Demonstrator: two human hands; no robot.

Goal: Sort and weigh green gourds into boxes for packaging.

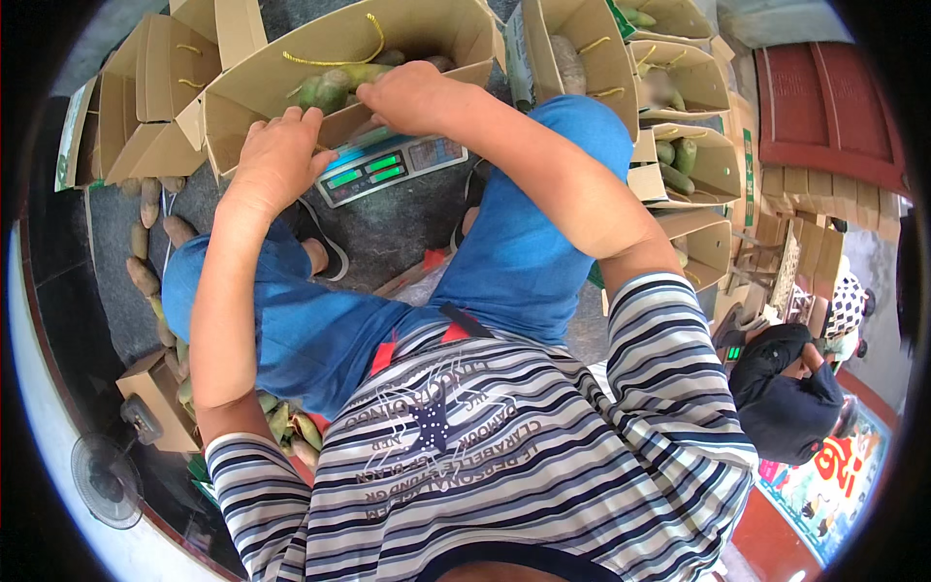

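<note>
In front of me a brown cardboard box (247,107) stands open on a digital scale (388,167) with lit green displays. Inside lie long green vegetables (332,91) and darker brown ones, partly hidden by the walls. A yellow cord handle (376,39) loops at its far wall. My left hand (276,160) grips the near wall at the left, fingers by the rim and thumb on the outside. Farther right, my right hand (412,97) is closed over the same wall's rim; its fingertips are partly hidden.
More boxes of vegetables (679,165) line the right side, with another open box (572,68) beside mine. Open cartons (155,82) stand at the left. Loose vegetables (144,276) lie on the floor there, near a fan (105,480). Another person (786,393) sits at the far right.
</note>
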